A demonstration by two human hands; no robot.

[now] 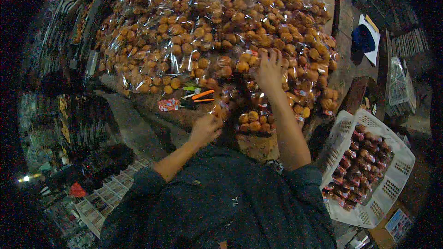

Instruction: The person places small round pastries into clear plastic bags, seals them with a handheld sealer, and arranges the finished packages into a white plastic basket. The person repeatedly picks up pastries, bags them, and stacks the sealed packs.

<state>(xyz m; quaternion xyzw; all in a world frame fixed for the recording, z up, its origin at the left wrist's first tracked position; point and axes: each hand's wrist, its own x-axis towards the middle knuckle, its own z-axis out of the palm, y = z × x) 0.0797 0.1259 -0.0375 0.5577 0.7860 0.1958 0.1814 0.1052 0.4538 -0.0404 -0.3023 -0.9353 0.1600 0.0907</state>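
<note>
A large heap of clear plastic bags of round golden-brown buns covers the table in front of me. My left hand is at the table's near edge, fingers pinched on a clear bag of buns. Farther up and to the right, my right hand reaches over the heap. Its fingers are bent but apart, touching or just above the bags; what lies beneath them is hidden. Below my right wrist sits another bag of buns near the edge.
Orange-handled tools and a red-and-white packet lie left of my left hand. At my right stands a white plastic crate holding dark wrapped packs. A white rack is at lower left. Stacked trays stand at far right.
</note>
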